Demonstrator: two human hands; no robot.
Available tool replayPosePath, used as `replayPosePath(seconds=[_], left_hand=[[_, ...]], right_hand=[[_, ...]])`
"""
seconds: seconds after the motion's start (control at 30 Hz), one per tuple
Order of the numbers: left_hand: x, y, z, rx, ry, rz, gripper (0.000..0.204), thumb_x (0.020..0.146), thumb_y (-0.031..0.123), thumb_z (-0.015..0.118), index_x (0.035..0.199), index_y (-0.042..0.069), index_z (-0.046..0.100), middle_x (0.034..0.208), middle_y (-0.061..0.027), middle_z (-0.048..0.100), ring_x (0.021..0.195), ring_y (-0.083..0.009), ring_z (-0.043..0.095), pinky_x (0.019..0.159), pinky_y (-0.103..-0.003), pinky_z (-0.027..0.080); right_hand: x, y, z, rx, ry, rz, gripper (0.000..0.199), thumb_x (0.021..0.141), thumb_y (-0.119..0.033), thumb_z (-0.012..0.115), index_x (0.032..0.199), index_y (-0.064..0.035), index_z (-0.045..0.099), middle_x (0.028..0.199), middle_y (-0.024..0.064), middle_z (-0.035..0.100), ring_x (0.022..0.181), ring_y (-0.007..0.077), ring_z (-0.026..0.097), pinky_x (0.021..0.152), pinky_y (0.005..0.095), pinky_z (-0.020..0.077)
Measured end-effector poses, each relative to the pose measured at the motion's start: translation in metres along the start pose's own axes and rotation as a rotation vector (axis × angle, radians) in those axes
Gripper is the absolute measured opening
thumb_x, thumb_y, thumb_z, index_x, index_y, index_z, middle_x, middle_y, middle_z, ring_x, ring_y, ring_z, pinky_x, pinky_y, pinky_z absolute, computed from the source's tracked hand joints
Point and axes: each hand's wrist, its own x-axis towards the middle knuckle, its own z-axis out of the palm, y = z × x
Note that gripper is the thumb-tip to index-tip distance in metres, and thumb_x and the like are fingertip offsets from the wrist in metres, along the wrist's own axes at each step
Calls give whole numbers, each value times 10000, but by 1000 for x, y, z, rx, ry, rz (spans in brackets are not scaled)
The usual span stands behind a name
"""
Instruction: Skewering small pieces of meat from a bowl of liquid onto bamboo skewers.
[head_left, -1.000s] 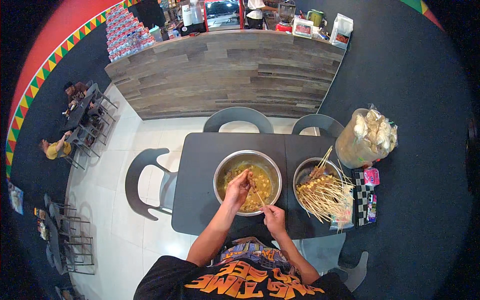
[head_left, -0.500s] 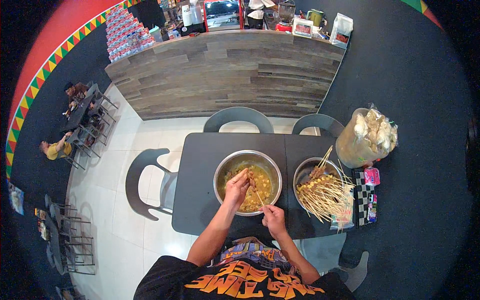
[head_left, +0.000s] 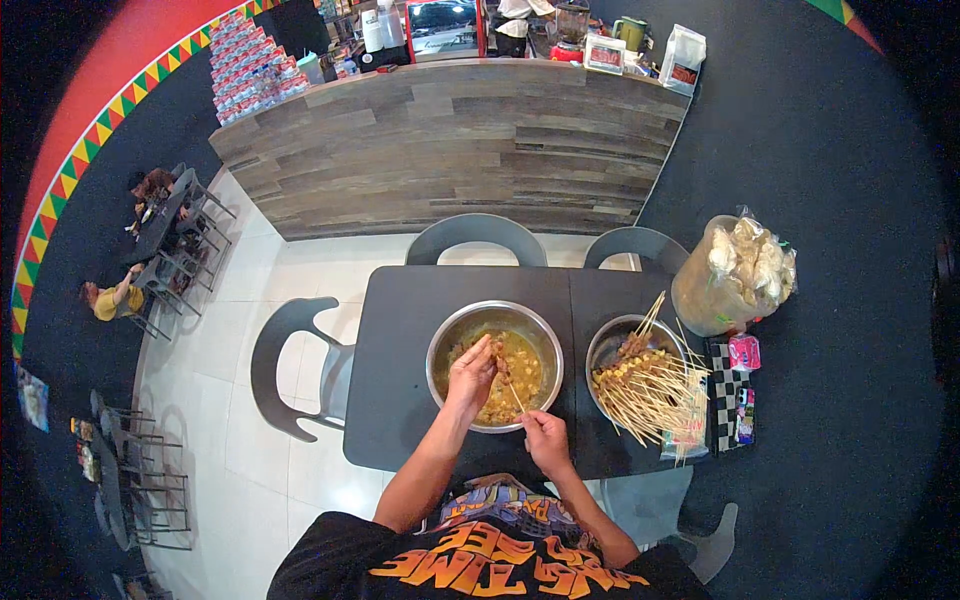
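Observation:
A wide metal bowl (head_left: pixel 437 392) holds yellow marinade with chunks of meat (head_left: pixel 520 358). Over its middle, my left hand (head_left: pixel 473 378) has its fingers closed round pieces of meat at the upper end of a wooden skewer (head_left: pixel 514 393). My right hand (head_left: pixel 546 441) pinches the skewer's lower end at the bowl's near rim. To the right stands a second metal bowl (head_left: pixel 597 345), piled with meat skewers (head_left: pixel 650 395) whose bare sticks fan out over its near right rim. My left fingers hide part of the meat.
Both bowls stand on a black table (head_left: pixel 395 320). At its right are a bucket (head_left: pixel 705 290) with plastic bags, a checkered tray (head_left: pixel 728 400) and a pink packet (head_left: pixel 744 352). Grey chairs (head_left: pixel 275 365) surround the table. A wood-panelled counter (head_left: pixel 450 150) lies beyond; people (head_left: pixel 118 300) sit far left.
Both hands keep nearly the same place over the bowl, with only a slight shift of the fingers and skewer. Nothing has been let go.

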Motion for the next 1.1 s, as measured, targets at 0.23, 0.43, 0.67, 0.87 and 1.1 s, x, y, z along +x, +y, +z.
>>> replayPosePath(seconds=[0.23,0.43,0.67,0.87,1.1], left_hand=[[3,2,-1,-1,22,13,333,838,61,547,1165,12,505,1023,-80,593,884,-149,568,760,-289,460],[6,0,-6,-11,-2,24,302,839,58,544,1137,11,526,1016,-87,595,884,-163,570,755,-299,463],[11,-2,-9,39,20,55,269,828,34,546,1092,-20,548,997,-98,602,885,-173,574,766,-319,466],[9,7,-7,43,-9,6,246,843,96,540,1064,-10,560,1000,-101,599,893,-172,568,780,-306,454],[14,3,-18,35,-75,-27,254,868,165,513,1068,15,551,997,-72,592,887,-159,554,773,-294,443]], right_hand=[[1,-8,0,-163,-14,-171,166,888,-126,464,825,-6,559,469,-45,319,382,52,277,395,247,255],[-1,-19,-8,494,-241,317,179,897,-131,440,821,-8,546,458,-40,310,374,67,288,390,250,261],[-4,-24,7,-693,202,-410,167,812,-133,534,772,16,597,576,155,561,477,235,554,466,338,411],[-4,-29,5,-762,196,-421,157,803,-102,540,770,39,600,591,141,572,528,148,562,499,291,414],[-3,-25,8,-724,161,-421,161,806,-112,538,770,33,598,603,147,576,532,164,569,507,293,417]])
